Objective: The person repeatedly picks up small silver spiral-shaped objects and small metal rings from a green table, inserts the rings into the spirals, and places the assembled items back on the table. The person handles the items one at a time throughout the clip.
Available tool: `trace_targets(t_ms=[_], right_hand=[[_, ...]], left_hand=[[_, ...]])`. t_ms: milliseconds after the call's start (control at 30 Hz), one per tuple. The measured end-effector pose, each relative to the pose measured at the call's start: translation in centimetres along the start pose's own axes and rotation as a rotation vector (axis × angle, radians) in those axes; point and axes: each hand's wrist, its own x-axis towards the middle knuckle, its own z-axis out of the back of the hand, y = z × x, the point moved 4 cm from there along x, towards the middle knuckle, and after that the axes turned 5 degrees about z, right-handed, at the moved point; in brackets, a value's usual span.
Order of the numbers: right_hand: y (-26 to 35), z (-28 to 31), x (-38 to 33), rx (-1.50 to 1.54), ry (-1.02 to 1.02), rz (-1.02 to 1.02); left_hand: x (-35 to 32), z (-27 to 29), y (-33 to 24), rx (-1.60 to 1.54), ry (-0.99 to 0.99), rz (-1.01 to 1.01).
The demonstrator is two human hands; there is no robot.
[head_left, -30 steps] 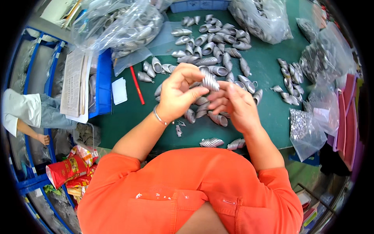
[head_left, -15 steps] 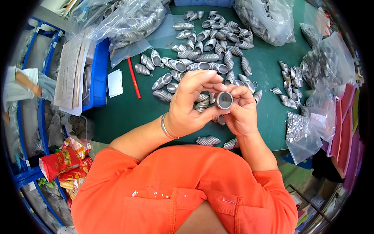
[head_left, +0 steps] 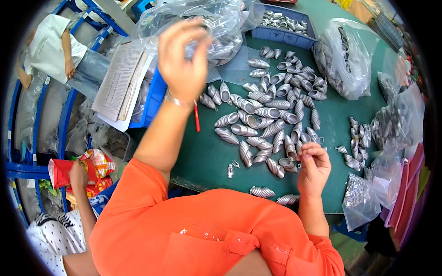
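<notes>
My left hand point(head_left: 183, 57) is raised high over the back left of the green table point(head_left: 207, 156), in front of a clear plastic bag point(head_left: 225, 23) filled with silver ribbed metal shells. Its fingertips are pinched together at the top; whether anything is between them is hidden. My right hand point(head_left: 313, 166) rests low at the near edge of a loose pile of the same shells point(head_left: 271, 115), fingers curled and pinched, touching the closest ones. Two shells point(head_left: 262, 192) lie apart by the table's front edge.
A blue bin point(head_left: 286, 33) of shells stands at the back, with more filled bags at the right point(head_left: 345, 60) and front right point(head_left: 361, 198). A red pen point(head_left: 197, 122), papers point(head_left: 119, 78) and a tiny metal piece point(head_left: 230, 171) lie left. Two other people point(head_left: 46, 46) point(head_left: 78, 177) are at the left.
Both hands held one shell together at table centre. Now my left hand has lifted up and left toward the bag, and my right hand has dropped to the pile's near edge.
</notes>
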Motion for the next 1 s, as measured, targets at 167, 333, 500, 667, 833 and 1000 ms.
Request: trace_targets(t_ms=[167,333,500,667,833,1000], right_hand=[[0.6,1.6,-0.4,-0.035,-0.069,-0.014],[0.9,1.8,-0.5,-0.055,-0.067,-0.039],[1.5,2.0,-0.6,-0.133,-0.048,-0.054],[0.7,1.5,0.4,-0.098,-0.033,-0.131],[-0.3,-1.3,2.5,-0.049,0.014,-0.415],[-1.3,-3.1,3.1,0.083,0.221,-0.375]], left_hand=[[1.2,-1.1,2.9,0.407,0.113,-0.036],[-8.9,-8.2,0.4,0.029,0.856,0.218],[-13.6,-10.1,2.4,-0.017,1.001,0.576],[-12.8,-8.4,1.4,-0.087,0.896,0.556],[-10.6,-6.1,-5.3,-0.534,0.663,0.674],[-8.3,-4.4,-11.0,-0.64,0.585,0.279]])
